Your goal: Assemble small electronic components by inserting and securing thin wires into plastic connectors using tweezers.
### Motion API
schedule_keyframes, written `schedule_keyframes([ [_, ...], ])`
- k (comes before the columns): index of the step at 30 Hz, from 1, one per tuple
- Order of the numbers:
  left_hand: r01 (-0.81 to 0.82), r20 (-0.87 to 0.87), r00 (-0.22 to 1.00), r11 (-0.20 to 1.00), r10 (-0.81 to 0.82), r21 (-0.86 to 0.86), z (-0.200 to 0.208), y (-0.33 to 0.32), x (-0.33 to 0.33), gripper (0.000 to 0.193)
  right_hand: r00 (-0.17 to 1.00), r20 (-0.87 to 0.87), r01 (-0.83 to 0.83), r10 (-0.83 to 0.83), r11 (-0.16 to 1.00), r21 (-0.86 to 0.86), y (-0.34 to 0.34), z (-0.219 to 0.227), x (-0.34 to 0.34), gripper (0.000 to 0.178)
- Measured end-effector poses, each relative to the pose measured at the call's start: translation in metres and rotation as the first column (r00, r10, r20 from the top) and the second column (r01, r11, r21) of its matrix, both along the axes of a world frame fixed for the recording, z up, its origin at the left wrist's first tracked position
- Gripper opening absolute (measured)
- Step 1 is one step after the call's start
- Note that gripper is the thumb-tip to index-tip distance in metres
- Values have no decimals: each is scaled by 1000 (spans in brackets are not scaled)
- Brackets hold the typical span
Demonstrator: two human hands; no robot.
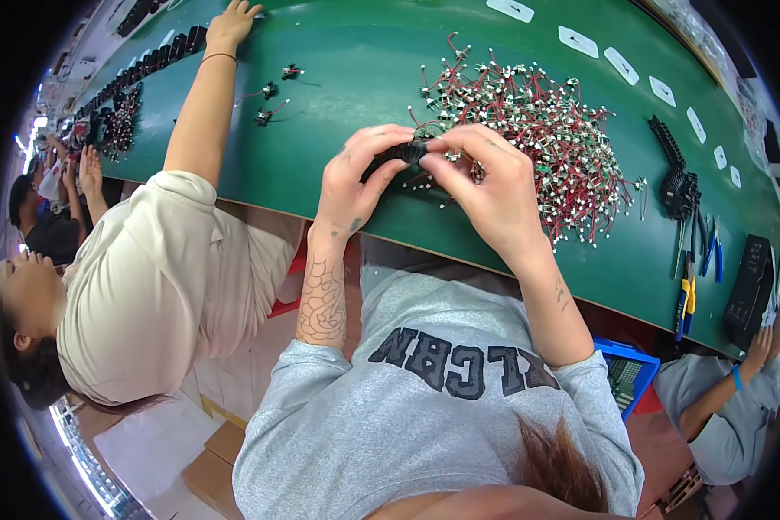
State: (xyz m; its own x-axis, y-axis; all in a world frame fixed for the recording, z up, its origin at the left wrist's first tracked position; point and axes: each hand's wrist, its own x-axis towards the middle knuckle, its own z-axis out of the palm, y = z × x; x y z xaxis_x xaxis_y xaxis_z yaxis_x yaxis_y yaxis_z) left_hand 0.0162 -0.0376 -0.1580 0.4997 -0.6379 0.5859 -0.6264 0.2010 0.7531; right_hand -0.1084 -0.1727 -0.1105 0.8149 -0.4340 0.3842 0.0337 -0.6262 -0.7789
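Between my hands, just above the near edge of the green workbench (347, 74), is a black ribbed piece (406, 153). My left hand (355, 173) is closed round its left part, thumb underneath and fingers over the top. The thumb and fingertips of my right hand (490, 182) pinch its right end. My fingers cover much of the piece, so its full shape is hidden. Right behind and beside my right hand spreads a heap of small white connectors with red wires (572, 160).
Loose wired parts (273, 113) lie left of the heap. At right are a curved black ribbed strip (670, 160), yellow-and-blue pliers (686, 299), blue pliers (713, 251) and a black box (750, 290). A co-worker's arm (204, 113) reaches across at left. A blue bin (626, 373) stands below the bench.
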Motion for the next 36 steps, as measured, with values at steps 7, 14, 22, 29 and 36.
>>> schedule_keyframes([
  [7,38,19,999,999,-39,37,0,-2,-5,34,997,54,-49,55,994,-102,-6,-2,-1,19],
  [14,10,-104,995,999,-7,31,6,2,-15,36,994,-44,-76,96,939,335,-2,10,-10,22],
  [22,-295,97,955,918,279,263,7,5,8,35,999,39,4,-6,999,45,-7,12,-7,25],
  [29,-245,-192,936,938,295,246,40,20,-32,28,984,66,-152,168,968,-201,-5,5,-5,33],
  [36,-45,-864,500,998,56,39,35,38,-35,26,973,-122,-220,198,953,-209,-36,26,37,29],
])
